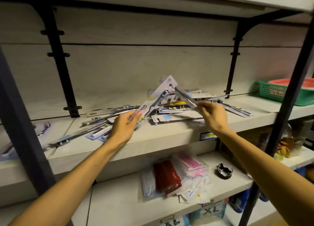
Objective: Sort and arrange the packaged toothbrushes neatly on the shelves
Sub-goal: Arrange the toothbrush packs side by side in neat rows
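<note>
At far left, a dark metal upright [25, 124] crosses the pale, matte laminate shelf [169, 134], on which flat carded toothbrush packs [95, 122] lie scattered in a loose, overlapping heap; several are blurred. The left hand [123, 127] reaches over the shelf edge, fingers curled and thumb pressed on top, gripping the lower end of a long white card pack [153, 100] with a clear blister; the pack tilts up and to the right above the heap. Its top meets, or nearly meets, the top of a second pack [184, 95], slim and glossy, which slants down to the right into the right hand [213, 114]. That hand pinches the pack's lower end between thumb and fingertips, the remaining fingers curled narrowly. The two raised packs form an inverted V over the pile. On the shelf below lie red rectangular packets [165, 178], pink and clear plastic sachets [192, 168] and a small glass cup [225, 170] with dark contents. At far right, a green perforated plastic basket [275, 93] stands on the toothbrush shelf, a red one nested above it.
</note>
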### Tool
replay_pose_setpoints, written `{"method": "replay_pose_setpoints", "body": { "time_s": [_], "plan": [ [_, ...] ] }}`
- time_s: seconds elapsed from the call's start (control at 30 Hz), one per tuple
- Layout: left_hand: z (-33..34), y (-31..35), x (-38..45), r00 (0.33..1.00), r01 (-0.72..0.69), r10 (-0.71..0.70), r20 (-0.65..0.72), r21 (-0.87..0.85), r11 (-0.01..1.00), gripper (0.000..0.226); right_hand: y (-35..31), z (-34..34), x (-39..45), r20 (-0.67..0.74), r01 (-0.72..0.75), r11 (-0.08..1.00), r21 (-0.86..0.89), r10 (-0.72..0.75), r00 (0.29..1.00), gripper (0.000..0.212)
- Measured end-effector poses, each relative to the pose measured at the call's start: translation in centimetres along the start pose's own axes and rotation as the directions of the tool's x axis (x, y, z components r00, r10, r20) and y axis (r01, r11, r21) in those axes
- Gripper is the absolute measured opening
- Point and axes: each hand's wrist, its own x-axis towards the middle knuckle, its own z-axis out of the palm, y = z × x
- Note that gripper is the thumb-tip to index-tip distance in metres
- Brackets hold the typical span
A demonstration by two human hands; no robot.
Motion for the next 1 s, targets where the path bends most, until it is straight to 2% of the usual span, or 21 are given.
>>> {"method": "replay_pose_setpoints", "body": {
  "time_s": [0.1,0.2,0.3,0.4,0.6,0.77,0.87,1.0],
  "plan": [
    [-0.2,0.3,-0.2,0.999,-0.001,0.001,-0.039,-0.003,1.000,0.028,-1.3,0.1,-0.5,0.024,-0.074,0.955,0.289,0.070,0.997,0.027],
    [-0.2,0.5,-0.4,0.996,-0.010,0.013,-0.092,0.032,0.999,0.033,-2.7,0.6,-1.5,0.147,-0.216,0.814,0.539,0.161,0.976,0.022],
    [-0.2,1.4,-1.0,0.984,-0.046,0.056,-0.169,0.062,0.997,0.031,-3.9,1.6,-2.5,0.220,-0.341,0.672,0.657,0.262,0.940,0.017],
    [-0.5,2.6,-1.8,0.954,-0.114,0.148,-0.261,0.141,0.983,0.027,-5.5,2.5,-3.7,0.259,-0.399,0.600,0.694,0.309,0.915,0.024],
    [-3.2,5.2,-5.0,0.896,-0.307,0.328,-0.301,0.114,0.945,0.015,-11.2,3.5,-6.1,0.281,-0.341,0.576,0.743,0.193,0.940,0.021],
    [-8.3,6.9,-8.3,0.828,-0.432,0.446,-0.340,0.121,0.894,0.012,-18.4,3.6,-9.2,0.181,-0.183,0.596,0.782,0.064,0.981,0.016],
    [-12.7,6.9,-10.1,0.793,-0.485,0.498,-0.350,0.132,0.865,0.013,-23.6,3.9,-11.5,0.100,-0.078,0.607,0.791,-0.002,0.995,0.017],
    [-20.0,5.7,-12.7,0.802,-0.473,0.490,-0.342,0.138,0.870,0.013,-31.0,6.1,-14.9,0.054,-0.009,0.596,0.803,-0.059,0.997,0.019]
  ]
}}
